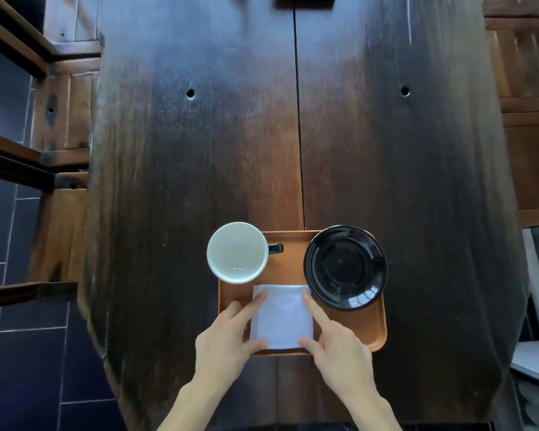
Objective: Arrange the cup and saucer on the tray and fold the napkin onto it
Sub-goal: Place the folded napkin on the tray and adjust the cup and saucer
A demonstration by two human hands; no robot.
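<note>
A brown wooden tray (371, 331) lies on the dark table near its front edge. On the tray's left far corner stands a white cup (237, 252) with a dark handle pointing right. A black saucer (345, 267) sits on the tray's right far part, overhanging its edge. A folded white napkin (282, 315) lies on the tray's near middle. My left hand (227, 334) touches the napkin's left edge with a straight index finger and thumb. My right hand (333, 334) touches its right edge the same way.
The long dark wooden table (199, 150) stretches away ahead. Wooden benches (66, 113) run along its left side over a dark tiled floor, and more wooden furniture (526, 104) stands on the right.
</note>
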